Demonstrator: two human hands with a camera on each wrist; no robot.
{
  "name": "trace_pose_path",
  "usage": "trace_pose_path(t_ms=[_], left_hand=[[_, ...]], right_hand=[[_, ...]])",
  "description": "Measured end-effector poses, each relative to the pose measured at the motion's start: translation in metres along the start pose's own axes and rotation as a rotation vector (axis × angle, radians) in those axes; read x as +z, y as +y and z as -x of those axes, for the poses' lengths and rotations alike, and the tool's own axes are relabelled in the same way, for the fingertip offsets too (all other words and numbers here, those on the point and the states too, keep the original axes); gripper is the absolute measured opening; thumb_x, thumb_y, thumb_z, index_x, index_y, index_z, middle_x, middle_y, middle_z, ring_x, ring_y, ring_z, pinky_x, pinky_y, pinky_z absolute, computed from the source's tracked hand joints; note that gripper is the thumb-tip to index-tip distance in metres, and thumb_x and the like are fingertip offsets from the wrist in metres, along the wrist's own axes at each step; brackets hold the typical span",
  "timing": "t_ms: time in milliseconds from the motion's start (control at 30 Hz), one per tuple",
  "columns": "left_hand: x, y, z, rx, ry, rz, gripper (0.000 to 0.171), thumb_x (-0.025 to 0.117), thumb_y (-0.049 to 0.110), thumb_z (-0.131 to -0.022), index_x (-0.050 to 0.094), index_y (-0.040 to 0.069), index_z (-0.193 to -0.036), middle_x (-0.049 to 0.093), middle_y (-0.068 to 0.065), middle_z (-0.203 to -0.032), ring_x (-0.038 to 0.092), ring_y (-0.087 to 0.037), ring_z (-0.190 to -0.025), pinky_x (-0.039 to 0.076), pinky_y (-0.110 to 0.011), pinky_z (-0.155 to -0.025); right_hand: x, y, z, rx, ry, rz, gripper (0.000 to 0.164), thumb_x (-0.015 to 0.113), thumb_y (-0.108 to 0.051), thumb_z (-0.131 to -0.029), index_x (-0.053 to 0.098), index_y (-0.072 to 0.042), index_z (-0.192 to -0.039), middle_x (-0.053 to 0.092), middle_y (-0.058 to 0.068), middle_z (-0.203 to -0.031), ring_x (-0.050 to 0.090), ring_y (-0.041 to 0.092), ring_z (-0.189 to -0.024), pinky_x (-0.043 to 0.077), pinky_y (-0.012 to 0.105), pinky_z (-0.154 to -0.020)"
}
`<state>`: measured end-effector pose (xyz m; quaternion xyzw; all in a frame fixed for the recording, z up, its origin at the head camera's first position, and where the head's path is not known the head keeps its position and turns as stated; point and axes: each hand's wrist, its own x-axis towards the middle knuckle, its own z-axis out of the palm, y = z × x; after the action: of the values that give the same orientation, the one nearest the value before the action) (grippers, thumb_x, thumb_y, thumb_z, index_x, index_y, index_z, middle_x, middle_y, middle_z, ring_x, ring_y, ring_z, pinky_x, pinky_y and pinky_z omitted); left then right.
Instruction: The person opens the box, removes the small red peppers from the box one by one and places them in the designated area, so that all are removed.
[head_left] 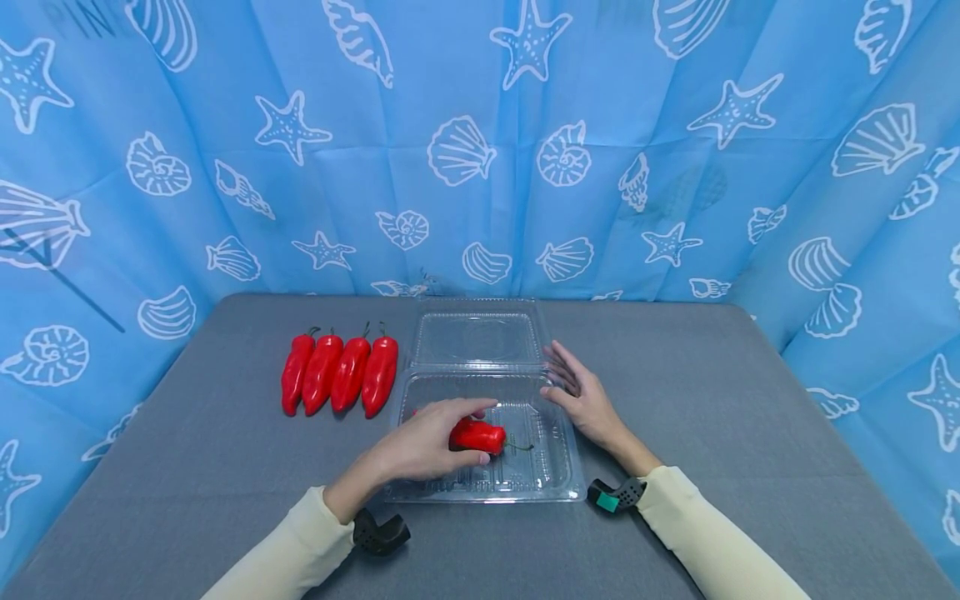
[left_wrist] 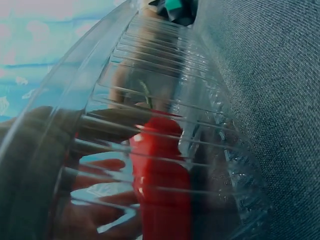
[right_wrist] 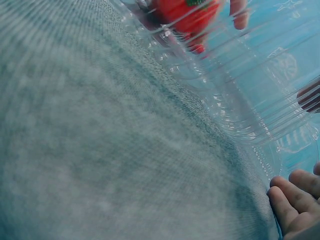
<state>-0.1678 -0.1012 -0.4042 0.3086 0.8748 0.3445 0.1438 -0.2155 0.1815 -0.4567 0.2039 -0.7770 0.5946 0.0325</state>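
Note:
A red long pepper (head_left: 480, 436) with a thin green stem lies in the base of a clear plastic clamshell container (head_left: 487, 500). Over it reaches my left hand (head_left: 423, 442), thumb and index finger extended and spread apart, hiding the pepper's left part. Through the clear wall in the left wrist view, the fingers (left_wrist: 102, 212) appear beside the pepper (left_wrist: 160, 185). My right hand (head_left: 588, 404) is at the container's right side near the hinge, its fingers extended and loosely spread. In the right wrist view its fingertips (right_wrist: 287, 195) show near the container's edge.
Several red peppers (head_left: 350, 375) lie side by side left of the container, stems pointing away. The clear lid (head_left: 480, 337) is folded back flat on the grey tabletop (head_left: 675, 375). Behind hangs a blue curtain (head_left: 480, 217) with shells and starfish.

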Motion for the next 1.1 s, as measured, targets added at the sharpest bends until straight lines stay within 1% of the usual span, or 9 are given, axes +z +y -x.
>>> trace_pose_path(t_ms=[133, 233, 367, 467, 600, 733, 900, 1000, 1100], left_hand=[[0.0012, -0.0002, -0.0009, 0.027, -0.037, -0.045, 0.071, 0.082, 0.021, -0.085, 0.052, 0.016, -0.149, 0.063, -0.002, -0.133, 0.057, -0.018, -0.115, 0.050, -0.040, -0.096], [0.0018, -0.0007, -0.0014, 0.041, -0.061, -0.061, 0.065, 0.081, 0.020, -0.086, 0.056, 0.016, -0.146, 0.064, 0.000, -0.133, 0.057, -0.015, -0.115, 0.050, -0.039, -0.097], [0.0017, -0.0014, -0.0017, 0.047, -0.081, -0.049, 0.058, 0.079, 0.022, -0.089, 0.059, 0.017, -0.143, 0.064, 0.002, -0.130, 0.057, -0.013, -0.111, 0.050, -0.037, -0.094], [0.0012, -0.0013, -0.0014, 0.056, -0.078, -0.026, 0.057, 0.077, 0.023, -0.090, 0.058, 0.015, -0.144, 0.064, 0.001, -0.130, 0.057, -0.014, -0.110, 0.050, -0.036, -0.093], [0.0000, -0.0011, 0.0000, 0.066, -0.041, 0.017, 0.057, 0.075, 0.025, -0.092, 0.057, 0.015, -0.145, 0.063, 0.000, -0.130, 0.056, -0.016, -0.112, 0.052, -0.035, -0.090], [-0.0018, -0.0007, 0.0010, 0.067, 0.007, 0.084, 0.057, 0.073, 0.030, -0.093, 0.056, 0.018, -0.146, 0.061, 0.001, -0.127, 0.056, -0.016, -0.110, 0.053, -0.033, -0.085], [-0.0047, 0.0007, 0.0009, 0.083, 0.091, 0.147, 0.058, 0.072, 0.035, -0.093, 0.055, 0.020, -0.147, 0.062, 0.005, -0.122, 0.056, -0.015, -0.106, 0.054, -0.032, -0.083], [-0.0062, 0.0014, 0.0006, 0.098, 0.146, 0.173, 0.058, 0.072, 0.035, -0.093, 0.055, 0.021, -0.147, 0.062, 0.004, -0.124, 0.057, -0.016, -0.107, 0.055, -0.033, -0.083], [-0.0074, 0.0010, 0.0003, 0.113, 0.186, 0.214, 0.058, 0.071, 0.032, -0.093, 0.055, 0.019, -0.147, 0.061, -0.001, -0.129, 0.057, -0.019, -0.108, 0.055, -0.034, -0.083]], right_hand=[[0.0001, 0.0000, -0.0002, 0.006, 0.000, -0.003, 0.078, 0.064, 0.002, -0.092, 0.021, 0.010, -0.156, 0.032, 0.029, -0.157, 0.040, 0.047, -0.139, 0.035, 0.047, -0.113], [0.0001, 0.0002, -0.0002, 0.008, 0.000, 0.000, 0.078, 0.064, 0.002, -0.092, 0.021, 0.010, -0.156, 0.032, 0.029, -0.158, 0.040, 0.047, -0.139, 0.035, 0.049, -0.113], [0.0004, 0.0009, -0.0001, 0.007, 0.001, 0.019, 0.077, 0.064, 0.000, -0.093, 0.021, 0.010, -0.156, 0.033, 0.029, -0.157, 0.041, 0.047, -0.139, 0.035, 0.051, -0.113], [0.0007, 0.0016, 0.0001, 0.006, 0.002, 0.036, 0.077, 0.064, 0.000, -0.093, 0.021, 0.010, -0.156, 0.033, 0.029, -0.157, 0.042, 0.047, -0.138, 0.035, 0.051, -0.113], [0.0005, 0.0019, 0.0003, 0.004, 0.005, 0.042, 0.076, 0.064, -0.001, -0.093, 0.022, 0.010, -0.156, 0.034, 0.029, -0.157, 0.042, 0.047, -0.138, 0.035, 0.050, -0.113], [0.0003, 0.0018, 0.0001, 0.000, 0.007, 0.032, 0.076, 0.064, 0.001, -0.093, 0.022, 0.010, -0.156, 0.034, 0.029, -0.157, 0.043, 0.047, -0.138, 0.036, 0.049, -0.113], [0.0005, 0.0015, -0.0005, 0.003, 0.006, 0.024, 0.077, 0.064, 0.001, -0.092, 0.022, 0.010, -0.156, 0.034, 0.030, -0.157, 0.042, 0.047, -0.138, 0.036, 0.049, -0.113], [0.0005, 0.0013, -0.0005, 0.002, 0.006, 0.027, 0.076, 0.064, 0.001, -0.092, 0.022, 0.010, -0.156, 0.034, 0.030, -0.157, 0.042, 0.047, -0.138, 0.036, 0.050, -0.112], [0.0005, 0.0013, -0.0005, 0.000, 0.007, 0.027, 0.076, 0.064, 0.001, -0.092, 0.023, 0.010, -0.156, 0.034, 0.030, -0.156, 0.042, 0.047, -0.138, 0.037, 0.050, -0.112]])
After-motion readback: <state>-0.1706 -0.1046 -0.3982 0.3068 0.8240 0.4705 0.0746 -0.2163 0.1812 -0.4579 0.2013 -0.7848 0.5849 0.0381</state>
